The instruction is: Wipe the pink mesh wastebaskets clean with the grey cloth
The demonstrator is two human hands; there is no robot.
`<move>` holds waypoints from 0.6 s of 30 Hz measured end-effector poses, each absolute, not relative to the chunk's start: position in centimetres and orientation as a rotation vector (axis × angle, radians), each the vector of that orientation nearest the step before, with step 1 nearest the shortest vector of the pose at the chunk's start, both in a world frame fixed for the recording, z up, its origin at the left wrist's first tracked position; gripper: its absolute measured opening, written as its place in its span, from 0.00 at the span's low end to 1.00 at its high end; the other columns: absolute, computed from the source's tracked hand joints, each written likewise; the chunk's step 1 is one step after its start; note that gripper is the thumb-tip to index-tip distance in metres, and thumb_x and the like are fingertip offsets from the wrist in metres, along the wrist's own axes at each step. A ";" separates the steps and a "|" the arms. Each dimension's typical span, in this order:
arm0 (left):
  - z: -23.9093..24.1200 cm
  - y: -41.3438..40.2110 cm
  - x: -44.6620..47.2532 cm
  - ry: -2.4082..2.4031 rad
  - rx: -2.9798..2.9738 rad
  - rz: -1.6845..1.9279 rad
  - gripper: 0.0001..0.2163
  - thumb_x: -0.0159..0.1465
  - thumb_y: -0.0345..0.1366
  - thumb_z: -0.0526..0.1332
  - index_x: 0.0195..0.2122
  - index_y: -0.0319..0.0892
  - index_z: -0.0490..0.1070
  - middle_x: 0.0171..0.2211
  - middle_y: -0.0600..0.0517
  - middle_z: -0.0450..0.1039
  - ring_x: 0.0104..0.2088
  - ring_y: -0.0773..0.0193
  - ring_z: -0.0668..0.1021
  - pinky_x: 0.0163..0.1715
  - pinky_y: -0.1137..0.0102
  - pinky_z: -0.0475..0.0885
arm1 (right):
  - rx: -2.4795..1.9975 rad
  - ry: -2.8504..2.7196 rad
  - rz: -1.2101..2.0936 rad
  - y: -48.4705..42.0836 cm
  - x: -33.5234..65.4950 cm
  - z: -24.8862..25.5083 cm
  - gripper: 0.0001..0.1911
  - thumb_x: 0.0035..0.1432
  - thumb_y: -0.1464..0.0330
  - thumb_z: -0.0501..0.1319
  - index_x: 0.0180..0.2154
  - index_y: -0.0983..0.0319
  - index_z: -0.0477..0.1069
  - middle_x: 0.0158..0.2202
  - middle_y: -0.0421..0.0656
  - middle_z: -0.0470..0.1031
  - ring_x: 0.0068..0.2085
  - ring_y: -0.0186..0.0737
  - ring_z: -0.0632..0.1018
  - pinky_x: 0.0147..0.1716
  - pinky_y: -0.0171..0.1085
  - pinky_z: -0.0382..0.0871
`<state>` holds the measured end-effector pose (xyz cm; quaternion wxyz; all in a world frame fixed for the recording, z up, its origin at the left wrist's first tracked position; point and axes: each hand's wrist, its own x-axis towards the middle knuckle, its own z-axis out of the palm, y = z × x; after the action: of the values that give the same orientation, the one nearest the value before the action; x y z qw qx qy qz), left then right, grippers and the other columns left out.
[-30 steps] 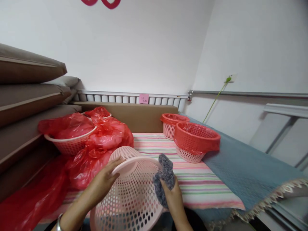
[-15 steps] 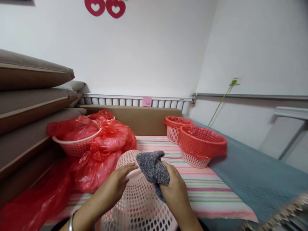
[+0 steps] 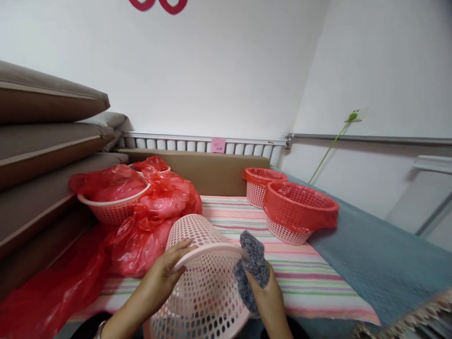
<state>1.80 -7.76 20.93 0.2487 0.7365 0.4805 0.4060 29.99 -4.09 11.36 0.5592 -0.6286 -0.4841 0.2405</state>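
Note:
A pale pink perforated basket (image 3: 203, 287) lies tipped on its side in front of me, its base pointing away. My left hand (image 3: 165, 275) grips its raised rim band on the left. My right hand (image 3: 264, 294) is closed on a grey fuzzy cloth (image 3: 251, 268) and presses it against the basket's right side near the rim.
Two baskets lined with red bags (image 3: 300, 209) stand at the right on the striped cloth (image 3: 310, 282). At the left a basket (image 3: 113, 207) holds loose red plastic bags (image 3: 155, 207). Brown cushions (image 3: 42, 136) are stacked far left. A blue cover (image 3: 381, 254) lies to the right.
The cloth in my right hand has slid from the top of the basket's rim down to its right side. My left hand keeps its grip on the rim.

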 end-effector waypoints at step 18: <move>15.7 -5.4 1.6 1.113 2.101 1.366 0.16 0.64 0.34 0.53 0.54 0.51 0.66 0.60 0.48 0.60 0.60 0.58 0.63 0.59 0.55 0.58 | -1.329 -0.834 0.945 -6.1 32.7 6.4 0.27 0.36 0.52 0.68 0.38 0.60 0.72 0.38 0.44 0.78 0.49 0.52 0.73 0.50 0.47 0.65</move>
<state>1.63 -5.37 15.70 0.1984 0.7509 0.3979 0.4883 32.67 -6.07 6.35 0.6090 -0.5755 -0.3610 0.4093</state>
